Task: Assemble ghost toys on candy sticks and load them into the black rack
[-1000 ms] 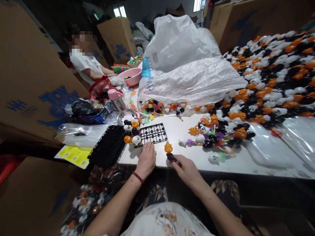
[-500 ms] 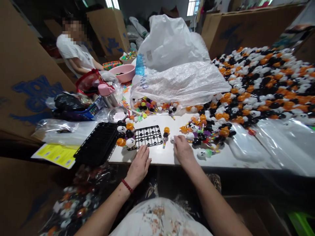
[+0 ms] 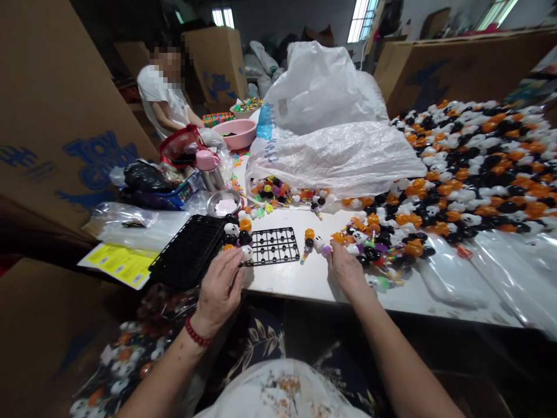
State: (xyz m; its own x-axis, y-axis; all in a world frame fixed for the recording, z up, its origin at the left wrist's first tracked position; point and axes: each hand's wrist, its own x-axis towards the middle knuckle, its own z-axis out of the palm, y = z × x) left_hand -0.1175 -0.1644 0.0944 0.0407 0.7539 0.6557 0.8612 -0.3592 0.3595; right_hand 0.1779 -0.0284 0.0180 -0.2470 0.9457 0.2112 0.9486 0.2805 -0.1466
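Observation:
A black grid rack [image 3: 274, 247] lies on the white table, with black, white and orange toy heads [image 3: 232, 229] at its left end. My left hand [image 3: 220, 284] is at those heads, its fingers close together against a white one; its grip is unclear. Right of the rack stands a toy with an orange pumpkin top [image 3: 308, 234], and beside it a white ghost piece [image 3: 318, 241]. My right hand [image 3: 348, 270] has its fingertips closed at a small purple-and-white piece [image 3: 326, 249], left of the mixed toy pile [image 3: 378, 247].
Stacked black racks [image 3: 187, 249] and yellow sheets [image 3: 115, 264] lie to the left. Behind are a metal bowl [image 3: 224, 203], a flask [image 3: 209, 171], a pink basin [image 3: 235, 134] and a large plastic bag [image 3: 326, 139]. A heap of heads [image 3: 487, 157] fills the right. A person [image 3: 163, 96] sits at back left.
My left hand has moved left from the rack's front edge to the heads. My right hand has gone right to the purple-and-white piece, and the white ghost piece now lies uncovered. The view has shifted.

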